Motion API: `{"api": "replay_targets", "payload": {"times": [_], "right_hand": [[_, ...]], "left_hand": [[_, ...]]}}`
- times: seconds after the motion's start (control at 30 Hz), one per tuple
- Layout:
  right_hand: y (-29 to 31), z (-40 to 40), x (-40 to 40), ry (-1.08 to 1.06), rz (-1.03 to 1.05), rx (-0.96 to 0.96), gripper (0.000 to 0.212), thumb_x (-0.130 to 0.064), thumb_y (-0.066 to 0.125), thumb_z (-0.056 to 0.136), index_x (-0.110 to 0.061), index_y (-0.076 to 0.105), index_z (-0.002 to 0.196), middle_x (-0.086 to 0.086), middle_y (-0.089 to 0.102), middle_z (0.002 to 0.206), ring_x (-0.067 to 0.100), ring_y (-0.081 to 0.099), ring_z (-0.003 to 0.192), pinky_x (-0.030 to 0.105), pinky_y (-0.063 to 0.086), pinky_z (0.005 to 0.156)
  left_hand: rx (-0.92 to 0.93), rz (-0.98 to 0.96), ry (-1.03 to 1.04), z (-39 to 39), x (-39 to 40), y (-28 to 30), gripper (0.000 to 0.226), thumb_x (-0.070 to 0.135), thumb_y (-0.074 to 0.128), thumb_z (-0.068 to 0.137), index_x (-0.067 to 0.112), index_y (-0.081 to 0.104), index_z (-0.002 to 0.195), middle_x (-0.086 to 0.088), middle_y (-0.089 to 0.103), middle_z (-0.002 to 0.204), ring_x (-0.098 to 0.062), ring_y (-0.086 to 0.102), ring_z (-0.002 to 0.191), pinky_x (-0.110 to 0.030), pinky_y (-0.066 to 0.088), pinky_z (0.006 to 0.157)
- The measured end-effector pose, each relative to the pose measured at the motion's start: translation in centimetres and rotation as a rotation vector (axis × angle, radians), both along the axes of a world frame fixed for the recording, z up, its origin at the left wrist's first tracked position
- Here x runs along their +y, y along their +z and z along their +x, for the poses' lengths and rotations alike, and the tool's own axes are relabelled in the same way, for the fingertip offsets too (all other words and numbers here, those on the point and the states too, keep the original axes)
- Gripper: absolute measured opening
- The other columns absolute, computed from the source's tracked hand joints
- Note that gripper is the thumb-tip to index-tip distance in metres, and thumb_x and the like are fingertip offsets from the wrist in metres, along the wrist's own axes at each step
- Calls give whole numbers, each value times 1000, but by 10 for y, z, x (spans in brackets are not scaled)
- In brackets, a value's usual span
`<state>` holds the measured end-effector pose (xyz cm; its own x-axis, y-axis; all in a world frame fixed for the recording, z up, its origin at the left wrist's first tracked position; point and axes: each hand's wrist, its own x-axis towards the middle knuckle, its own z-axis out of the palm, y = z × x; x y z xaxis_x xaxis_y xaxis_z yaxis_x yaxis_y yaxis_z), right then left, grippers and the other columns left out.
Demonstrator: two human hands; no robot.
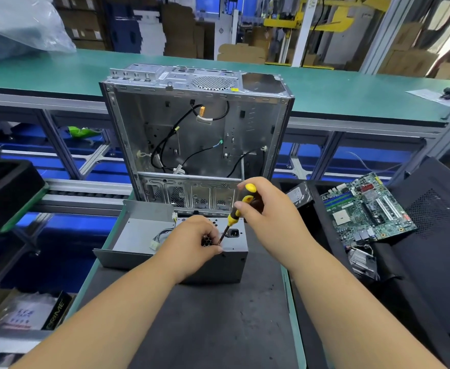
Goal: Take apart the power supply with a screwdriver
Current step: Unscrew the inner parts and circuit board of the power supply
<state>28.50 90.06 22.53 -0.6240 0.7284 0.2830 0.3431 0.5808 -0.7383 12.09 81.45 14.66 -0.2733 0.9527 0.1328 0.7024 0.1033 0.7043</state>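
Observation:
A grey metal power supply (233,259) lies on the dark mat in front of me, its socket face turned up. My right hand (269,211) grips a yellow and black screwdriver (235,214) by the handle. The shaft slants down to the top face near the front edge. My left hand (194,241) rests on the power supply, and its fingertips pinch the shaft close to the tip. A loose grey cover panel (136,235) with a white-plugged wire bundle lies on the left of the unit.
An emptied computer case (197,129) stands open just behind the power supply. A green motherboard (364,209) and a hard drive (299,195) lie on black foam at the right. A cardboard box (24,312) sits low on the left.

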Motion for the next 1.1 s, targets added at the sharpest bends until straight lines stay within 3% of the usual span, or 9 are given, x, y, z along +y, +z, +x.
{"api": "replay_targets", "payload": {"times": [0.1,0.27,0.4,0.47,0.57,0.73,0.9,0.97,1.1], "right_hand": [[-5,8,5,-22,-67,67,21,-17,60,96,-33,54,108,-20,65,87,-2,64,84,14,48,74],[-9,27,17,-97,-181,243,24,-14,60,96,-33,56,110,-19,65,87,5,68,87,35,54,82],[-13,46,27,-179,-267,368,14,-18,62,95,-29,60,102,-10,64,87,20,67,93,49,54,89],[-16,60,34,-239,-339,415,4,-23,64,95,-23,60,97,-1,67,90,14,67,83,43,56,84],[-22,83,45,-336,-452,464,22,-31,62,96,-10,56,96,4,68,83,8,59,61,25,48,60],[-31,119,59,-400,-679,712,15,-20,55,100,-10,54,89,1,67,62,11,55,51,19,44,48],[-43,155,68,-481,-758,869,11,-15,52,101,-9,54,92,2,68,63,12,58,52,21,47,49],[-49,168,69,-496,-776,877,9,-14,51,102,-10,54,95,0,68,64,11,59,53,21,48,52],[-63,196,70,-539,-796,823,10,-14,51,102,-9,56,94,3,68,64,12,59,54,22,48,56]], "left_hand": [[53,-12,11,3,2,1,23,22,81,78,30,61,71,12,57,93,-5,54,92,-25,44,85],[30,20,99,10,8,10,21,22,78,82,30,60,73,9,59,90,-9,55,90,-28,44,81],[-162,25,119,21,16,16,20,19,71,88,28,59,75,9,65,75,-3,58,63,-18,46,62],[-307,43,77,33,21,18,21,15,66,93,27,57,78,10,70,76,-4,65,71,-18,46,69],[-539,129,21,56,31,21,29,7,59,96,27,59,76,6,68,75,-10,64,74,-27,52,78],[-652,157,-43,104,51,25,22,8,50,101,19,58,83,7,64,72,-8,59,69,-18,50,71],[-564,3,-110,152,68,14,11,10,55,98,13,57,88,2,62,74,-8,58,68,-20,49,72],[-457,-83,-119,170,74,1,8,13,62,94,14,59,88,0,57,76,-11,52,69,-26,47,72],[-361,-236,-123,201,83,-32,12,19,71,88,17,60,86,5,50,72,-6,40,59,-20,40,63]]}}
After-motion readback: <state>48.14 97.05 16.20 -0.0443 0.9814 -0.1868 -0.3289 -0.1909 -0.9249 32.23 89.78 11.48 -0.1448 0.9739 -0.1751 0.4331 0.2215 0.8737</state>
